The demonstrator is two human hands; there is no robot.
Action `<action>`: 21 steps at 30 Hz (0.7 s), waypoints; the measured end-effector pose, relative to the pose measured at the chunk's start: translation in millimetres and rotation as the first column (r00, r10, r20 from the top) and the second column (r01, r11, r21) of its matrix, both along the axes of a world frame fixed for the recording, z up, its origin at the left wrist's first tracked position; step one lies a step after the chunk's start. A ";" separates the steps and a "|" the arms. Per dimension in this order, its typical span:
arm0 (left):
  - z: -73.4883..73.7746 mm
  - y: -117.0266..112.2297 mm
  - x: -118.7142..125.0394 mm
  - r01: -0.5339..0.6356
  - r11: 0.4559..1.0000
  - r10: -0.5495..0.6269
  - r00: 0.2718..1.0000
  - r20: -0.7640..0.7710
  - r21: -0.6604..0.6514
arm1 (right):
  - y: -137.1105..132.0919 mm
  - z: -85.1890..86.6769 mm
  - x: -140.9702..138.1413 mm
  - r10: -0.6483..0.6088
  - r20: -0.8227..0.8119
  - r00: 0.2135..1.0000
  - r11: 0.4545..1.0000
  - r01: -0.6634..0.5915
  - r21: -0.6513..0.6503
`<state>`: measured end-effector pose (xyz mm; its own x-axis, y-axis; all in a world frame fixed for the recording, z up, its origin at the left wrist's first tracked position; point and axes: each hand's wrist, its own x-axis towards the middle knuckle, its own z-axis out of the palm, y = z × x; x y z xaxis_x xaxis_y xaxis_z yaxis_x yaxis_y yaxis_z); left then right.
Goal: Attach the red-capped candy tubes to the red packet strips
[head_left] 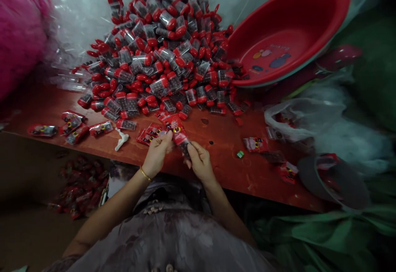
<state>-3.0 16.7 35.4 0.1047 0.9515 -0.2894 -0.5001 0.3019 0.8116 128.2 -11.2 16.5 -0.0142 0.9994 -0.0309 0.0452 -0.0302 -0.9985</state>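
Pretty dim in here tbh, with shadow swallowing the space under the tabletop [225,160], little glints off the clear plastic [78,10] and heaped containers [168,20], wide-lens stretch toward the sides, and slight blur around the left hand [157,153].

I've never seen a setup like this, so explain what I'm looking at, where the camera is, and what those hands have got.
There is no machine here: these are a person's own bare hands, seen in one picture from a camera worn on the head, looking forward and down. The right hand grips the near end of a red printed packet. The left hand is close beside it, too blurred to tell whether it grips too. On the reddish-brown table lies a big heap of clear containers with red ends, with a red basin to its right. Nearer the hands lie some red printed wrappers.
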 end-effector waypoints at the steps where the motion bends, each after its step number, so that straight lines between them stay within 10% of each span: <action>1: -0.8 1.7 -0.9 -0.008 1.000 0.008 1.000 -0.017 0.000 | -1.2 -0.3 0.4 -0.006 0.026 1.000 1.000 0.006 0.017; 13: 0.3 4.8 -4.9 -0.138 0.990 0.130 0.979 -0.155 -0.040 | -2.3 -2.6 1.7 0.117 -0.214 0.970 0.981 -0.147 -0.129; 21: 16.4 12.3 -12.5 -0.108 0.988 0.085 0.976 -0.199 -0.107 | -5.0 -13.3 8.8 0.081 -0.062 0.995 0.997 -0.082 -0.013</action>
<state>-15.4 28.9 51.8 -0.0544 0.9128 -0.4047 -0.3689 0.3583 0.8576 137.0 -16.2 3.3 -0.0982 0.9942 -0.0431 -0.0133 -0.0446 -0.9989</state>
